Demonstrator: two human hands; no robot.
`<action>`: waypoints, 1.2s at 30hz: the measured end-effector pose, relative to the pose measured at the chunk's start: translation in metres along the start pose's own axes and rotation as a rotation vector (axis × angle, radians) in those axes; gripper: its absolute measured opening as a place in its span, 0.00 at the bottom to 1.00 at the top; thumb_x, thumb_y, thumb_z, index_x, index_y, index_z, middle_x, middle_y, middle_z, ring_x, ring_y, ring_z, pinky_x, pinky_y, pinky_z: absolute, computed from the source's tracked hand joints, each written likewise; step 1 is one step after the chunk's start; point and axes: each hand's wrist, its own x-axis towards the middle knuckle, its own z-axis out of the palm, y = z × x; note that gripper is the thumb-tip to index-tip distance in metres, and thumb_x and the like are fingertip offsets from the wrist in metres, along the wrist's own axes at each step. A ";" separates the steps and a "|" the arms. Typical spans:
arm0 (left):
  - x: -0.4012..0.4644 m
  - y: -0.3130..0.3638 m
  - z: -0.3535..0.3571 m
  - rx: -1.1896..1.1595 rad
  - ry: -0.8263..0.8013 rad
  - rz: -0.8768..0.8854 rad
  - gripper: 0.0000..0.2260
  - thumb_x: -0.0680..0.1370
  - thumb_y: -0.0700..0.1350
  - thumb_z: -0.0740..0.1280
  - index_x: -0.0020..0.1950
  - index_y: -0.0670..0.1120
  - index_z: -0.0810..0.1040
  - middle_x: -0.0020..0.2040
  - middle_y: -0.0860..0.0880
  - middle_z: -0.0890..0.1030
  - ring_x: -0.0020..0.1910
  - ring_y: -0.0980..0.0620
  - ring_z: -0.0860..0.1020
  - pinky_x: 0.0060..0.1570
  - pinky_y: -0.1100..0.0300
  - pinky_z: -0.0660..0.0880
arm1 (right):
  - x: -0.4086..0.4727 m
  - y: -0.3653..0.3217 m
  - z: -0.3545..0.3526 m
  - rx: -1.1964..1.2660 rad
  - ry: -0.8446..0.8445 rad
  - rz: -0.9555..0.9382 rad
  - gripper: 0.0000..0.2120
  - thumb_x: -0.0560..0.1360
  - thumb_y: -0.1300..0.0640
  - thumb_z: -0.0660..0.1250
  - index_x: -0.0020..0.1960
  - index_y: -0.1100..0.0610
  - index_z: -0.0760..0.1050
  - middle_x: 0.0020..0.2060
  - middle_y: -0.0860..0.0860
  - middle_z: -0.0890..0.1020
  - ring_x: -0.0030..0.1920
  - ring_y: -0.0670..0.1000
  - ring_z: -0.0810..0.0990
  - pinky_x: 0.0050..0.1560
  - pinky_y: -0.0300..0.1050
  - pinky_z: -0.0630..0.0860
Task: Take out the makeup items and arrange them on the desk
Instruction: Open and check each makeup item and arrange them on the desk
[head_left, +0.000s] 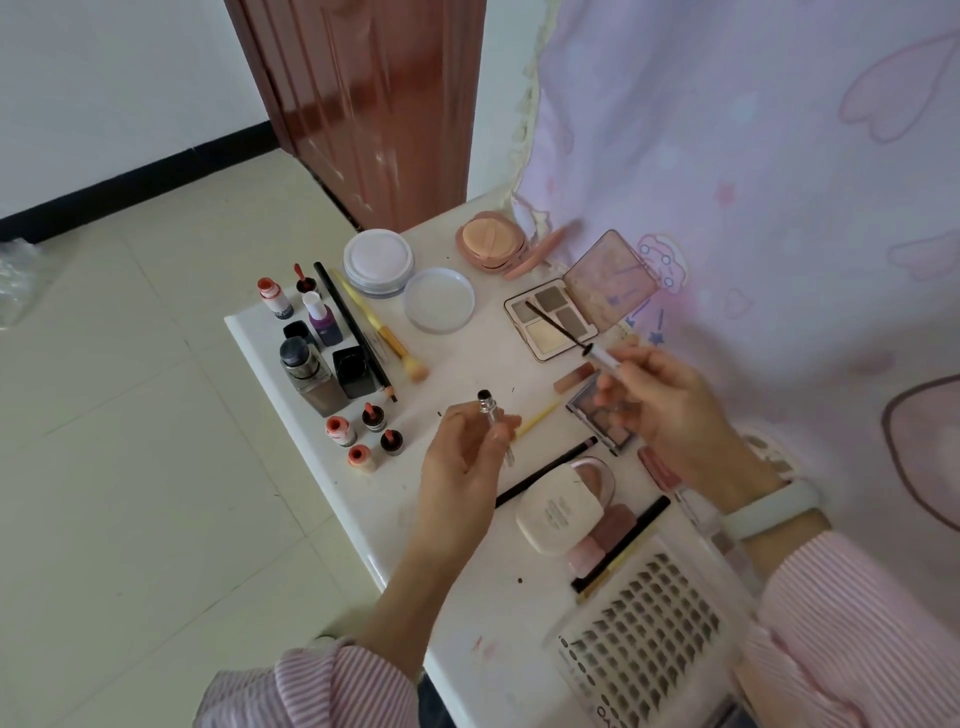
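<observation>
The likeliest slip, as I judge it, is the bare wet brush of the wand (563, 332) brushing the open eyeshadow palette (553, 325) it hangs over just beyond the right hand, or the small bottles (363, 431) just left of the left hand being knocked over as the tube comes down. The left hand (462, 457) pinches the slim clear mascara tube (492, 421) upright in narrowly curled fingers, its open mouth up. The right hand (660, 405), a little farther out, grips the wand's cap end, brush pointing away over the desk (322, 467).
</observation>
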 end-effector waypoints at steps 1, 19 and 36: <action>0.004 0.000 0.004 0.013 0.077 -0.007 0.04 0.78 0.41 0.63 0.50 0.49 0.75 0.46 0.55 0.81 0.45 0.62 0.79 0.46 0.73 0.73 | 0.001 0.004 0.007 0.081 -0.003 0.031 0.10 0.78 0.65 0.56 0.47 0.57 0.75 0.33 0.50 0.80 0.34 0.47 0.79 0.31 0.37 0.72; 0.090 0.003 0.031 0.270 0.476 0.068 0.12 0.75 0.42 0.68 0.58 0.42 0.78 0.55 0.49 0.79 0.51 0.55 0.77 0.54 0.60 0.73 | 0.075 0.017 0.055 -0.755 0.161 -0.526 0.02 0.71 0.63 0.69 0.44 0.61 0.78 0.32 0.48 0.76 0.34 0.46 0.70 0.36 0.31 0.64; 0.100 -0.010 0.037 0.409 0.514 0.065 0.09 0.77 0.43 0.66 0.55 0.45 0.78 0.52 0.50 0.80 0.48 0.51 0.79 0.47 0.55 0.76 | 0.102 0.029 0.061 -1.095 0.079 -0.557 0.08 0.71 0.58 0.70 0.48 0.60 0.81 0.44 0.56 0.79 0.52 0.58 0.71 0.53 0.50 0.68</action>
